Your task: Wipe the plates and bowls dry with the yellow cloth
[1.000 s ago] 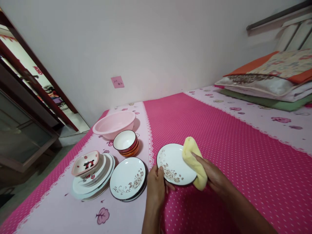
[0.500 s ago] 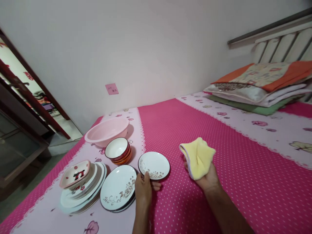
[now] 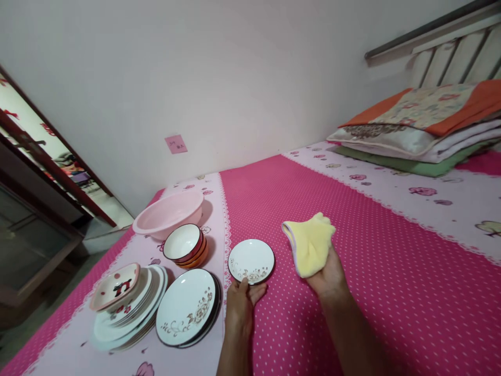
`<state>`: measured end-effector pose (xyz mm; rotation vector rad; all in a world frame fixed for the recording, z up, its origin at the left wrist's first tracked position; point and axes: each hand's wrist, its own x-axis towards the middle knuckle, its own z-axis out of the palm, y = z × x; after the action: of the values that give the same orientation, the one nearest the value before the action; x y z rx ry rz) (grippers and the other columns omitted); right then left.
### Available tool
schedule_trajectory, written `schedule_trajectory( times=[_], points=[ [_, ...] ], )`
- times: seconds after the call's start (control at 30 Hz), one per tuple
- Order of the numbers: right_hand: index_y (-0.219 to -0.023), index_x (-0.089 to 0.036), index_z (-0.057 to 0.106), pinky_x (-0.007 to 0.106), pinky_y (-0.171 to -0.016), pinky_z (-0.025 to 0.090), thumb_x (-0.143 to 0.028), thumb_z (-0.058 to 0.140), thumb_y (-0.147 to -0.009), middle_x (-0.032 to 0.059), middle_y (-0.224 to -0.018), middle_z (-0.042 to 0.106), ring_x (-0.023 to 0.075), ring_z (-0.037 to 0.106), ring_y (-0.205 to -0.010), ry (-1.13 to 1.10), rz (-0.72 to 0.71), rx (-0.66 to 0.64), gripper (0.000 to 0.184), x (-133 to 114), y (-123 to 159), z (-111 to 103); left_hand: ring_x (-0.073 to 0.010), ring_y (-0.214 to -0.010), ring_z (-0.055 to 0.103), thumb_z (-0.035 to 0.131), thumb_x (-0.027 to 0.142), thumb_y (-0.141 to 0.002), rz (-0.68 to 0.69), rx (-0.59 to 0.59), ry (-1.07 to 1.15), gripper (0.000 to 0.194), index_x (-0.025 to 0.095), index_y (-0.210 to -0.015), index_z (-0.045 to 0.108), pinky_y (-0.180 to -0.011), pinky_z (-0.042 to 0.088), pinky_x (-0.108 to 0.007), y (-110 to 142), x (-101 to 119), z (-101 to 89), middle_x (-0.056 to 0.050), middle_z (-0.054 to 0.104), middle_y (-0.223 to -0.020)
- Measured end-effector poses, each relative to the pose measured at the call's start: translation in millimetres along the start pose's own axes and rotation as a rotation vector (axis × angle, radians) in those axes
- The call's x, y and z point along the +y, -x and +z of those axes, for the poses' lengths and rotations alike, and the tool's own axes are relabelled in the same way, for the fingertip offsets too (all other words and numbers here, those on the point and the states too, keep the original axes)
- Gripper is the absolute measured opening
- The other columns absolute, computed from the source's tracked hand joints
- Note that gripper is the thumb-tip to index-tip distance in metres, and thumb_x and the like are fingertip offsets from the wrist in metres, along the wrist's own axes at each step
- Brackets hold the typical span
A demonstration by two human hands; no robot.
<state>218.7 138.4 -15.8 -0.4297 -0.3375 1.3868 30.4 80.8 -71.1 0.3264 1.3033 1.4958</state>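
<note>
My left hand (image 3: 239,305) grips the near rim of a small white plate (image 3: 250,258) with a dark edge and brown flower print, thumb on top and fingers beneath. To the right, my right hand (image 3: 329,271) holds a folded yellow cloth (image 3: 311,245) with a pale purple hem, apart from the plate. Left of my left hand lies a stack of matching flowered plates (image 3: 186,305). Behind that stack stand several nested bowls (image 3: 183,244), white inside and red to orange outside.
Farther left, a squarish patterned bowl (image 3: 115,287) tops a pile of white plates (image 3: 154,300). A pink basin (image 3: 168,214) sits near the wall. Folded bedding (image 3: 410,130) is piled at the back right. A pink dotted bedspread (image 3: 376,292) covers the surface.
The yellow cloth has come off the plate and now rests apart in my right hand. My left hand has carried the plate left and a little away from me. The view has shifted slightly.
</note>
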Motion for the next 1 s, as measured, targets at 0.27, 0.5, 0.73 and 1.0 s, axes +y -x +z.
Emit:
schedule_trajectory(
  times=[0.27,0.5,0.73,1.0],
  points=[
    [-0.116,-0.031,0.076,0.037,-0.111,0.053,-0.043,0.067,-0.094,-0.0009,-0.116,0.081,0.0214,0.071,-0.119,-0.077,-0.092,0.086,0.026,-23,0,2,-0.025,-0.082,0.081,0.053,0.0,-0.097,-0.01,0.0,0.097,0.016,0.008,-0.106,0.063,-0.088,0.068,-0.038,2,2,9.4,-0.015,0.078,-0.087],
    [-0.12,-0.032,0.074,0.03,-0.115,0.049,-0.038,0.051,-0.105,-0.0038,-0.118,0.079,0.0132,0.068,-0.123,-0.182,-0.258,0.056,0.028,-62,3,15,-0.0261,-0.076,0.081,0.051,-0.003,-0.091,-0.038,0.045,0.096,0.039,0.006,-0.128,0.058,-0.076,0.069,-0.036,-12,0,13.4,-0.016,0.077,-0.085],
    [-0.125,-0.03,0.072,0.032,-0.117,0.047,-0.035,0.056,-0.103,-0.0023,-0.121,0.078,0.0139,0.062,-0.132,-0.22,-0.396,0.027,0.028,-80,2,11,-0.0233,-0.078,0.08,0.048,-0.004,-0.093,-0.051,0.068,0.11,0.043,0.005,-0.135,0.055,-0.075,0.069,-0.034,-24,7,28.1,-0.014,0.076,-0.088],
    [-0.12,-0.031,0.074,0.026,-0.119,0.045,-0.033,0.046,-0.108,-0.0047,-0.121,0.077,0.0098,0.062,-0.132,-0.262,-0.404,0.041,0.031,-95,1,9,-0.029,-0.099,0.079,0.05,-0.009,-0.086,-0.058,0.08,0.088,0.054,0.009,-0.137,0.057,-0.076,0.069,-0.035,-44,14,45.5,-0.019,0.074,-0.112]
  ],
)
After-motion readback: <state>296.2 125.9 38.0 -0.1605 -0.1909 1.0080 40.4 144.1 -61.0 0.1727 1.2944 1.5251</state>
